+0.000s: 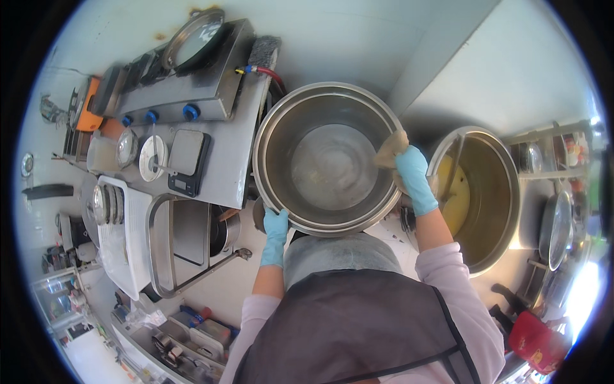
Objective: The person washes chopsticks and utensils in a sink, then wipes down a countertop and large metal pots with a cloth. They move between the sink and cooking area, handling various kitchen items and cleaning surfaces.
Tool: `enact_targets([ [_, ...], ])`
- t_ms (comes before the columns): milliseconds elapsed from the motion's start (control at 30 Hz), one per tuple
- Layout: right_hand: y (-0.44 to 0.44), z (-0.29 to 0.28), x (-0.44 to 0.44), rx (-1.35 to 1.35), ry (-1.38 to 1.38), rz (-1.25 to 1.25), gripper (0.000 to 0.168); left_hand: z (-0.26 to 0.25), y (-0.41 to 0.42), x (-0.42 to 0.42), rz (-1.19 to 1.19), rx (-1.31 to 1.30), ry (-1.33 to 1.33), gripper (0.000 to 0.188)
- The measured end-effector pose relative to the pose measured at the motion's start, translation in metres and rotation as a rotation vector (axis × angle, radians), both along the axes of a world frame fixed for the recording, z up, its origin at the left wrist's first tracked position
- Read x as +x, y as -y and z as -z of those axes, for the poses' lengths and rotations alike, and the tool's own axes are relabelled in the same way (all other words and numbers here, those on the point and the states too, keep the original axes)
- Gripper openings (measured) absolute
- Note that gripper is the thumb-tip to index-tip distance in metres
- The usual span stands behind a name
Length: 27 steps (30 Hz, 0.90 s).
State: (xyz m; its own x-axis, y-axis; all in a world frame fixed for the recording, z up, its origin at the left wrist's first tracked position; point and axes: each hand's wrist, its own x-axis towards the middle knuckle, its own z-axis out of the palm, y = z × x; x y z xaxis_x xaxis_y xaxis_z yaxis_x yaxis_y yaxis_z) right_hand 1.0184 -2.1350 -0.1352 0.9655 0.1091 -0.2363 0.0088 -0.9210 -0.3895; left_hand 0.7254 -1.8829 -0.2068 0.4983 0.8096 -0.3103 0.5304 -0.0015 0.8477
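Observation:
A large round metal pot stands in front of me, its inside showing a pale, cloudy bottom with ring marks. Gloved in light blue, my left hand grips the pot's near left rim, thumb up on the edge. At the right rim, my right hand, in a matching glove, holds a tan cloth that hangs over the edge to the inside. Close beyond that hand is a second large metal pot with yellow liquid and a long-handled utensil leaning in it.
On the left, a metal table holds a gas stove, a digital scale and a white bowl. A white plastic tray and a metal cart frame stand nearer. A wall rises behind the pots; a shelf is at right.

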Motion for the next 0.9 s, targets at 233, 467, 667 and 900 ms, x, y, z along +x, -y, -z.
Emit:
enact_targets([
  [233, 0.002, 0.002, -0.003, 0.031, 0.038, -0.065, 0.030, 0.009, -0.007, -0.004, 0.007, 0.028, -0.114, 0.043],
  [467, 0.003, -0.002, -0.001, -0.036, 0.041, -0.106, 0.030, -0.016, -0.002, 0.001, 0.046, 0.092, -0.198, 0.046],
  [667, -0.001, -0.007, -0.003, -0.084, 0.041, -0.111, 0.030, -0.012, -0.004, -0.002, 0.064, 0.101, -0.186, 0.048],
  [900, 0.002, -0.002, -0.003, -0.033, 0.050, -0.109, 0.030, -0.007, -0.004, -0.003, 0.055, 0.138, -0.202, 0.050],
])
